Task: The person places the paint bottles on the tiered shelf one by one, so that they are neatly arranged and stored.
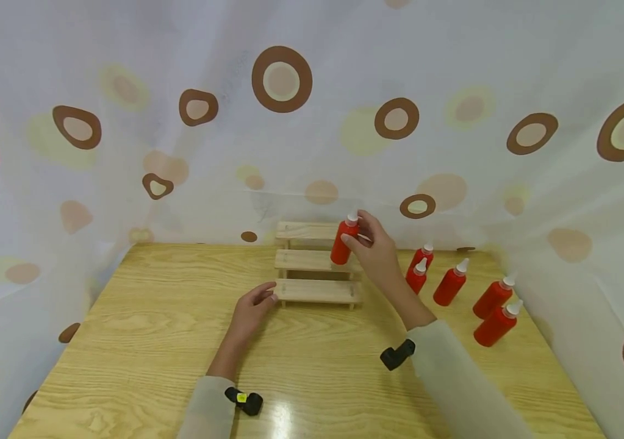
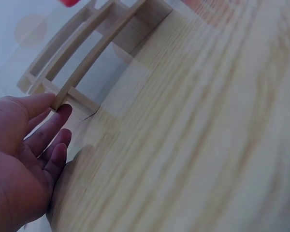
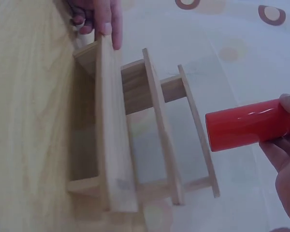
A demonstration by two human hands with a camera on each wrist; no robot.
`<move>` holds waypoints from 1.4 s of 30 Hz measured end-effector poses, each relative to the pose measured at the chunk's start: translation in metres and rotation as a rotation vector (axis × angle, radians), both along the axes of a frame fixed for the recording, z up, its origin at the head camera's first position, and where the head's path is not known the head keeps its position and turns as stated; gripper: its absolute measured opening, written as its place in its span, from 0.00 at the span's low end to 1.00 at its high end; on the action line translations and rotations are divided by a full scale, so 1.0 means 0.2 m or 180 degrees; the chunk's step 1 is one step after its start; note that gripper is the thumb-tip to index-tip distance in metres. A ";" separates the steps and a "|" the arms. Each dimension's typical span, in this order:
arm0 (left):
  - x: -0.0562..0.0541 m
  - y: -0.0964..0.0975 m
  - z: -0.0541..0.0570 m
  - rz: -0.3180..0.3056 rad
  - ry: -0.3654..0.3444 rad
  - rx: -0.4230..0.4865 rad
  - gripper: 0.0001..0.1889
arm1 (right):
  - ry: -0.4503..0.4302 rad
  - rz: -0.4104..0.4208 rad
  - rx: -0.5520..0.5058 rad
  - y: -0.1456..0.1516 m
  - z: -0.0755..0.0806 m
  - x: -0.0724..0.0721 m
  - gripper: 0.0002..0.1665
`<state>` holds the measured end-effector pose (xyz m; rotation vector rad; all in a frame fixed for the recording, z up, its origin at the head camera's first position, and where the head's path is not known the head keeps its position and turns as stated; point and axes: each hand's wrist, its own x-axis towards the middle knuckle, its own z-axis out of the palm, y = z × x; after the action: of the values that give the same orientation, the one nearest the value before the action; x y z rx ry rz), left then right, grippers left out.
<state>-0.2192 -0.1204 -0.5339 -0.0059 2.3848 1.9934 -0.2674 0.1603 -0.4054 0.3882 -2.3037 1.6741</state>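
Observation:
A red squeeze bottle [image 1: 344, 242] with a white pointed cap is in my right hand [image 1: 379, 251], the thumb and fingers gripping its upper part. It is held near the upper steps of a small three-step wooden rack [image 1: 317, 292], its base showing in the right wrist view, where the bottle [image 3: 246, 124] stands off from the top step. My left hand [image 1: 250, 310] pinches the left end of the lowest step between thumb and index finger, as the left wrist view shows at the rack's corner [image 2: 63, 96]. Its other fingers are loosely bent below.
Several more red bottles [image 1: 450, 283] with white caps stand on the wooden table [image 1: 180, 317] to the right of the rack. A white sheet [image 1: 224, 152] with brown ring patterns hangs behind the table and along both sides.

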 end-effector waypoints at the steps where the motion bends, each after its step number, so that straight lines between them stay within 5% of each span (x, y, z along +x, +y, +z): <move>1: 0.00 0.00 0.00 0.0005 0.0018 -0.0017 0.20 | 0.0018 0.0052 -0.0019 -0.02 0.01 -0.02 0.38; 10: -0.01 -0.01 -0.01 0.0008 -0.0025 0.0008 0.19 | 0.0041 0.0329 0.0042 -0.21 0.10 -0.22 0.37; 22: -0.02 0.01 -0.02 0.0034 -0.0045 -0.0017 0.19 | -0.0056 0.0354 0.0220 -0.36 0.07 -0.41 0.35; 32: 0.00 0.01 0.00 0.0004 -0.0083 0.0023 0.20 | -0.0053 0.0389 0.0274 -0.39 0.05 -0.40 0.35; 42: -0.01 -0.01 -0.03 -0.0054 -0.0027 -0.0016 0.20 | 0.0172 0.0322 0.0067 -0.26 0.07 -0.27 0.35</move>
<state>-0.2211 -0.1217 -0.5406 0.0056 2.3766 1.9758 -0.3214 0.1076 -0.3907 0.5563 -2.2997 1.6648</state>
